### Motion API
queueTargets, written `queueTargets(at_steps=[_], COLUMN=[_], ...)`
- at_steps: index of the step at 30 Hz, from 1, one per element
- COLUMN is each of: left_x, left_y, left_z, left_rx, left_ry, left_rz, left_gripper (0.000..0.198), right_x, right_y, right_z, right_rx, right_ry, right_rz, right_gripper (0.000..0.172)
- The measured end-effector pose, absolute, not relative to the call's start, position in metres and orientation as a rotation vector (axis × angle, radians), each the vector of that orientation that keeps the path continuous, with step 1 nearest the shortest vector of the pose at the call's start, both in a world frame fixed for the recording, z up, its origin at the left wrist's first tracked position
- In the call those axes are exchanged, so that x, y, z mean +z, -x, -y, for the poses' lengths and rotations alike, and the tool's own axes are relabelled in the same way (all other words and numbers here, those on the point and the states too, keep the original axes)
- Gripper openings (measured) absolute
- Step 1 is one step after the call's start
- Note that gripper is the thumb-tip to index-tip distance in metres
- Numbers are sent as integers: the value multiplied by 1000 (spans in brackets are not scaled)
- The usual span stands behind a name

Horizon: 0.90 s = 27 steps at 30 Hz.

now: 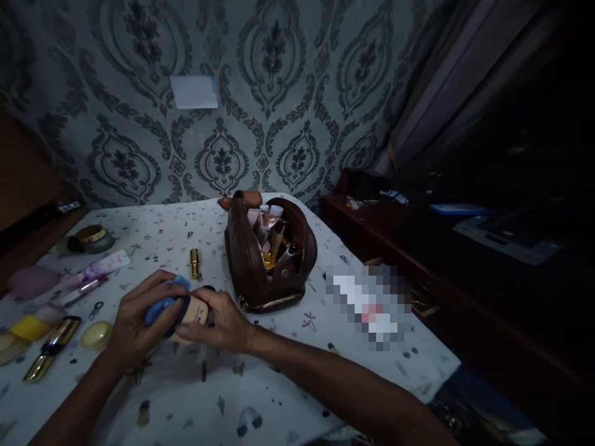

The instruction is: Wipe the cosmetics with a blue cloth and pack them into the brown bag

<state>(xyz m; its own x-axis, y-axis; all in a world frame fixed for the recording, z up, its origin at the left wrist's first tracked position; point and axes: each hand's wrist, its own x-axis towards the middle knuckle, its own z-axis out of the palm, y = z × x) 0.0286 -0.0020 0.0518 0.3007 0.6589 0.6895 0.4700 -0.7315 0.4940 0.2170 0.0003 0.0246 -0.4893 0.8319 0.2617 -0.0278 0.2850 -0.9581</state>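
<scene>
My left hand is closed around a crumpled blue cloth, which presses against the dark end of a beige bottle. Closed on the bottle's other side is my right hand. The bottle is tilted and bears small dark print that I cannot read. Just beyond my hands stands a brown cosmetic bag, unzipped, with several tubes and bottles inside. A gold lipstick tube stands behind my left hand. To the left of that hand lies a round pale yellow container.
Several cosmetics lie at the left, among them a black-and-gold tube, a pink-and-white tube and a round jar. A blurred-out item sits on the tablecloth at right. Patterned wallpaper closes off the back.
</scene>
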Motion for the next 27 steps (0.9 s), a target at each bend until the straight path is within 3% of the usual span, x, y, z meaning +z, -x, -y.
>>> queueTargets(at_steps=[6, 10, 12, 17, 21, 27], left_x=[65, 89, 106, 148, 167, 179], left_y=[-28, -42, -53, -91, -128, -182], left_z=[-2, -4, -6, -24, -53, -96], left_rx=[1294, 1294, 1268, 1180, 1054, 414], left_ry=[-2457, -2379, -2326, -2315, -2650, -3164], left_rz=[-966, -1022, -1078, -1234, -1261, -1213], left_gripper=[14, 15, 20, 29, 30, 34], right_x=[38, 55, 67, 95, 112, 129], right_y=[-219, -222, -227, -255, -286, -334], right_z=[-7, -3, 1, 6, 14, 23], right_rx=[1494, 1328, 1242, 1139, 1032, 936], right_ry=[709, 721, 797, 789, 750, 862], right_rz=[1819, 2004, 2032, 1974, 1906, 1672], right_gripper=[52, 80, 86, 68, 67, 61])
